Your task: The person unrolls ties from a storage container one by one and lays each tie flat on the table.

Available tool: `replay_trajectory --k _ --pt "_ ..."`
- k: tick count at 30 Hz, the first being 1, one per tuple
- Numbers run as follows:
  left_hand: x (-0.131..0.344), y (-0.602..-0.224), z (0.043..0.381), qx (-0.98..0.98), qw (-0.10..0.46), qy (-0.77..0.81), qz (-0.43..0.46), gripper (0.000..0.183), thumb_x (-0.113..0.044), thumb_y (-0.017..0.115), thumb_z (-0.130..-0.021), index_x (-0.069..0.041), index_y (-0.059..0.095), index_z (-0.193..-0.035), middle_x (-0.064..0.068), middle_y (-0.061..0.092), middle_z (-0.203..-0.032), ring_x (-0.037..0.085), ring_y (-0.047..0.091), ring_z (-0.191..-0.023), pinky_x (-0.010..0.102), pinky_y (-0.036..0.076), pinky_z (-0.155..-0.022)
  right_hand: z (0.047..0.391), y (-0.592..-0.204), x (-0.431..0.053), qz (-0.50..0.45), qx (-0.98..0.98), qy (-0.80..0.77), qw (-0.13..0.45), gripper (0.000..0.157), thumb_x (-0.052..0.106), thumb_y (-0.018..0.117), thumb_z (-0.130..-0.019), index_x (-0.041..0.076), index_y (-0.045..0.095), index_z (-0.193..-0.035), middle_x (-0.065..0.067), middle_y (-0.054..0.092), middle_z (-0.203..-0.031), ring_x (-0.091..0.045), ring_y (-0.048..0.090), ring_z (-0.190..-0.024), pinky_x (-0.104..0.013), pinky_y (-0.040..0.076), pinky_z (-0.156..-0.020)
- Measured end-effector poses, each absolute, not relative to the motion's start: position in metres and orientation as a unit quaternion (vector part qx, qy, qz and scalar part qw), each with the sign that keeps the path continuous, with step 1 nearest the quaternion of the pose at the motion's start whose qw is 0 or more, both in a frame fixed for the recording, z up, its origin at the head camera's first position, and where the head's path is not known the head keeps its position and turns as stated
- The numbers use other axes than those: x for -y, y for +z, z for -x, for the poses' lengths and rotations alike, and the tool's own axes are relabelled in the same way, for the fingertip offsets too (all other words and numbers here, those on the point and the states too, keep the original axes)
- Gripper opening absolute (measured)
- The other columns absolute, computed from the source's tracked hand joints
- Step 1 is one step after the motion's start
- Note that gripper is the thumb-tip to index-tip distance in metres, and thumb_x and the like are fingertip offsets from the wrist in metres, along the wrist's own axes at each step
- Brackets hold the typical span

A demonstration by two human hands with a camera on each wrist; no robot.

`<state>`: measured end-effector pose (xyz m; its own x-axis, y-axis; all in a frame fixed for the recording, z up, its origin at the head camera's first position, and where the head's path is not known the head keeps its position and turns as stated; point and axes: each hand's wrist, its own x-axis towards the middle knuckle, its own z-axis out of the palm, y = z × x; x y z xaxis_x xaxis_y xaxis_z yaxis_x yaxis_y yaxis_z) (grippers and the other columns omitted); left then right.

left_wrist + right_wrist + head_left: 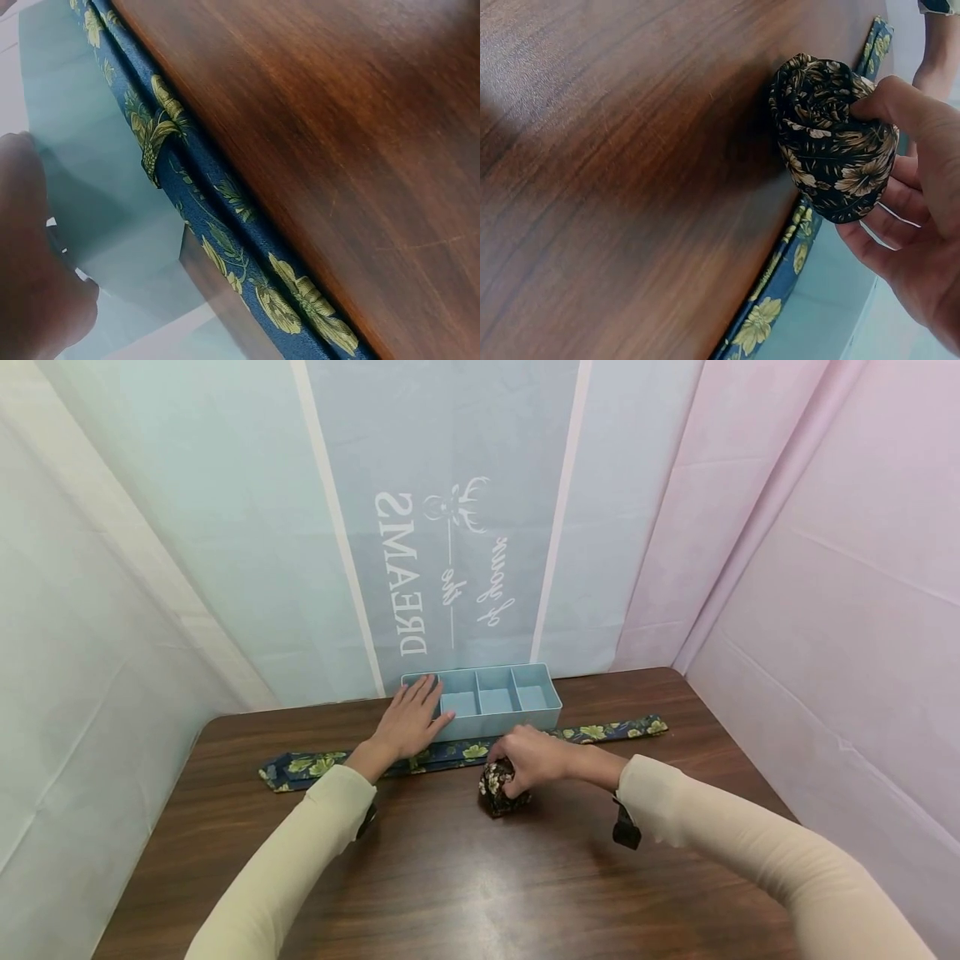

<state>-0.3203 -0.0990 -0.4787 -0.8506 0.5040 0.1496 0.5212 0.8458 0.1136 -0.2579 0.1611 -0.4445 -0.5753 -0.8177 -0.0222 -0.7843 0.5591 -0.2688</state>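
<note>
My right hand [529,756] pinches a rolled-up black floral necktie [836,161], thumb tucked into the top of the roll and fingers around its outer side. The roll is close over the wooden table, in front of the light-blue divided box [495,724]. My left hand [408,720] lies with extended fingers over the box's left end, hiding part of that compartment. Between the box and me a navy necktie with yellow-green flowers [607,731] stretches lengthwise, folded double; its keeper loop [156,146] shows in the left wrist view. The left hand and forearm cover part of it.
The brown wooden table [465,893] carries everything. A printed curtain [480,510] hangs right behind the box, and white fabric walls [847,635] close in both sides. The box's visible compartments [497,700] have nothing in them.
</note>
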Motion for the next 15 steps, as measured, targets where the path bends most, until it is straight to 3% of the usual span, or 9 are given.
replay_trajectory --k 5,12,15 --pt "0.101 -0.478 0.316 0.957 0.069 -0.076 0.270 0.070 -0.054 0.033 -0.103 -0.008 0.027 -0.155 0.014 0.019 -0.162 0.030 0.017 -0.149 0.053 0.016 -0.119 0.256 -0.449 -0.160 0.444 -0.885 -0.120 0.076 0.041 0.024 0.078 -0.073 0.008 0.073 -0.111 -0.003 0.074 -0.100 0.001 0.049 -0.056 -0.019 0.045 -0.056" --pt "0.107 -0.481 0.313 0.954 0.090 -0.065 0.280 0.069 -0.052 0.037 -0.103 -0.009 0.026 -0.155 0.013 0.019 -0.162 0.030 0.018 -0.148 0.051 0.017 -0.119 0.254 -0.450 -0.160 0.430 -0.889 -0.131 0.087 0.041 0.022 0.078 -0.075 0.008 0.073 -0.113 -0.001 0.073 -0.094 0.000 0.039 -0.048 -0.018 0.037 -0.049" --pt "0.111 -0.484 0.310 0.948 0.112 -0.063 0.293 0.069 -0.050 0.042 -0.102 -0.008 0.027 -0.155 0.013 0.019 -0.161 0.031 0.019 -0.148 0.051 0.018 -0.119 0.254 -0.450 -0.159 0.429 -0.889 -0.130 0.091 0.041 0.022 0.078 -0.075 0.007 0.073 -0.113 0.003 0.070 -0.083 -0.001 0.033 -0.045 -0.019 0.032 -0.046"
